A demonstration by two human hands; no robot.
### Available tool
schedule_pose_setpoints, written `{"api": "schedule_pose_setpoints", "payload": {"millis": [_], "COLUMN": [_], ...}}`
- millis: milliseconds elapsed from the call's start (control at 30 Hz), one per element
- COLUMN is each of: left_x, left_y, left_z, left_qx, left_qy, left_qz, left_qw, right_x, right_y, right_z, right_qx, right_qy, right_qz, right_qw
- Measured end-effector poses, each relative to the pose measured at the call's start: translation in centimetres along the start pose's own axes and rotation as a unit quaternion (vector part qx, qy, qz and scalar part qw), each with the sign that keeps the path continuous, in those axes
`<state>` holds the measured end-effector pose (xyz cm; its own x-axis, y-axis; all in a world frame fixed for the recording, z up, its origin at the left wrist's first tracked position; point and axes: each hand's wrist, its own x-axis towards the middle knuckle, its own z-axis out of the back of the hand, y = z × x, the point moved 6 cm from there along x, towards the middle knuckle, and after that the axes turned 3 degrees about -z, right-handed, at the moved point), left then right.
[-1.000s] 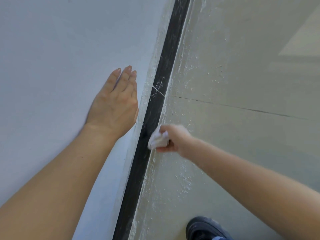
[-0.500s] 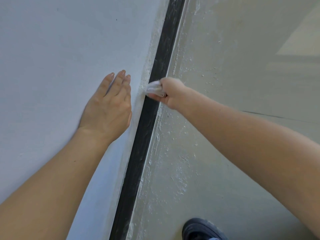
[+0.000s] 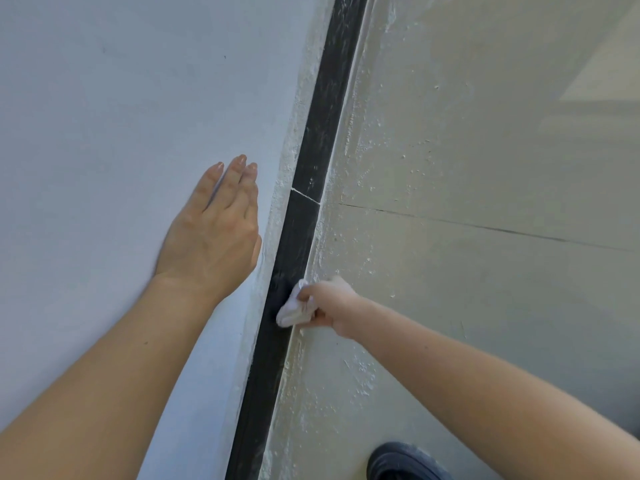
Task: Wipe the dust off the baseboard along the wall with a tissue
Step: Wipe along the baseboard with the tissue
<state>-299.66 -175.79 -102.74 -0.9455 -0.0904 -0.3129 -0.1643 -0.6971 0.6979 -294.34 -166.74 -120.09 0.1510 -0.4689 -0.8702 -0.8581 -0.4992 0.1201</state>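
Note:
A narrow black baseboard (image 3: 313, 161) runs from the bottom centre up to the top of the view, between the pale wall and the floor. A thin white joint line crosses it near mid-height. My right hand (image 3: 330, 304) grips a crumpled white tissue (image 3: 294, 310) and holds it against the baseboard's floor-side edge, below that joint. My left hand (image 3: 214, 233) lies flat on the white wall (image 3: 121, 133) with straight fingers, just left of the baseboard and above the tissue.
The greenish-grey floor (image 3: 467, 168) to the right is speckled with white paint near the baseboard and has a thin dark seam across it. A dark shoe (image 3: 398, 462) shows at the bottom edge. Rough white plaster borders the baseboard's wall side.
My right hand has slid the tissue back down the baseboard toward me, from above the joint line to below it. The left hand stays flat on the wall.

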Motion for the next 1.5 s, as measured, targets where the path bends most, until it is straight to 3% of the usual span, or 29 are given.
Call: {"api": "schedule_pose_setpoints", "payload": {"millis": [167,367,467,567,633,800,967,1067,1167,1233,1333,1500], "left_x": [0.0,0.0,0.1,0.1,0.1,0.1,0.2,1.4,4.2,6.2,8.4,9.2], "left_y": [0.0,0.0,0.0,0.0,-0.1,0.0,0.1,0.1,0.8,2.2,4.6,5.1], "left_z": [-0.1,0.0,0.0,0.1,0.2,0.2,0.2,0.7,2.0,2.5,2.8,2.7], "left_qx": [-0.003,-0.007,-0.006,-0.007,-0.006,-0.021,-0.04,-0.049,-0.026,-0.005,0.01,0.028], "left_qy": [-0.002,0.0,0.004,0.004,0.003,0.018,0.033,0.013,-0.022,-0.031,-0.032,-0.02], "left_qz": [0.001,0.002,-0.001,-0.002,-0.005,-0.002,-0.002,-0.002,-0.011,0.002,0.019,0.009], "left_qw": [1.0,1.0,1.0,1.0,1.0,1.0,0.999,0.999,0.999,1.0,0.999,0.999], "right_x": [0.2,-2.2,-2.9,-2.8,-2.5,-2.4,-3.1,-3.0,-1.9,-1.2,-0.2,-0.7], "right_y": [10.3,15.8,12.3,6.7,5.8,14.5,20.2,18.3,12.9,10.5,11.8,21.0], "right_z": [2.1,6.0,4.9,1.7,0.3,1.4,5.4,6.4,4.4,3.0,3.0,5.0], "right_qx": [-0.013,0.171,0.076,-0.014,-0.007,0.027,0.134,0.095,-0.011,-0.05,-0.028,0.034], "right_qy": [-0.079,-0.122,-0.121,-0.023,0.018,-0.026,-0.057,-0.093,-0.066,-0.045,-0.054,-0.063], "right_qz": [0.116,0.24,0.208,0.07,0.043,0.182,0.263,0.239,0.117,0.08,0.108,0.19], "right_qw": [0.99,0.948,0.968,0.997,0.999,0.983,0.954,0.962,0.991,0.995,0.992,0.979]}}
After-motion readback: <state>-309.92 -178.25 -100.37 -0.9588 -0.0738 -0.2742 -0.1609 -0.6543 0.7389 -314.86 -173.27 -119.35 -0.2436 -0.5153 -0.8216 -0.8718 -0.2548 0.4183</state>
